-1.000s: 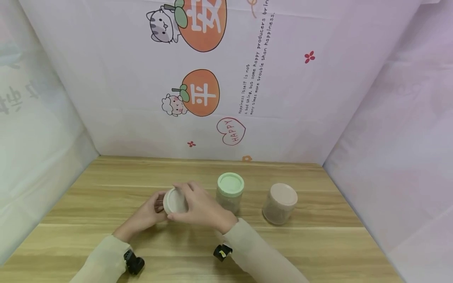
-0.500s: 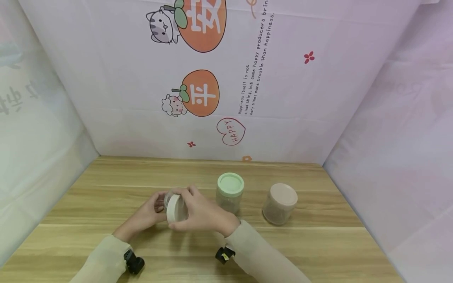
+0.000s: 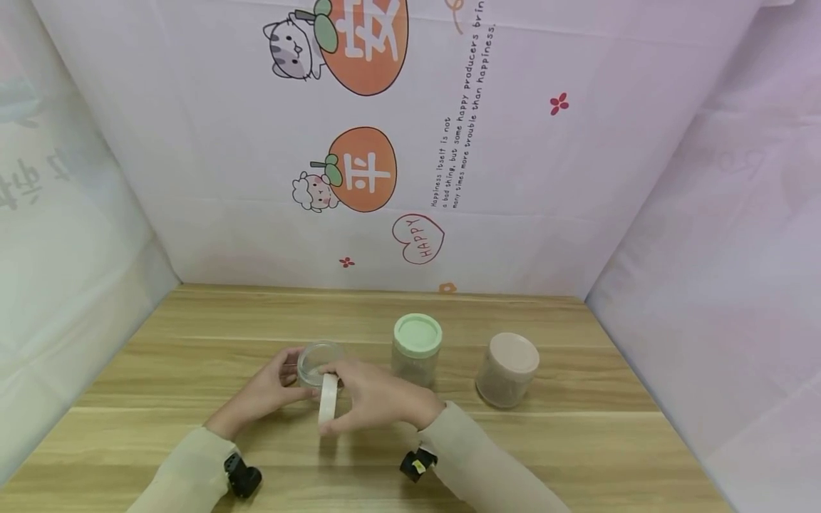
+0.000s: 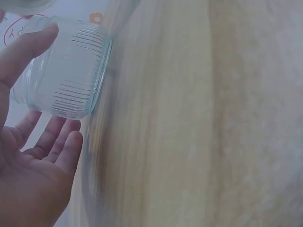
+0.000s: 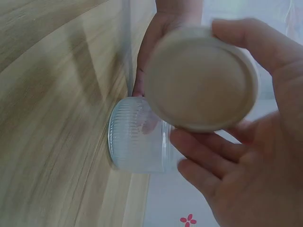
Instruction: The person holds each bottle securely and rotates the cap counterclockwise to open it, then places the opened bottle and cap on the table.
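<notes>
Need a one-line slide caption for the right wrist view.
Right hand holds a cream lid just off the open clear jar, which the left hand steadies on the wooden table.

Soft, even light fills the head view, bright and pinkish, with faint shadows under the jars. Its walls bow at the edges. Both wrist views smear the wooden table with blur.

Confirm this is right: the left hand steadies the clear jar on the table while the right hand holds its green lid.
Not quite: the lid in the right hand is white, as the head view shows. The left hand does steady the clear jar.
</notes>
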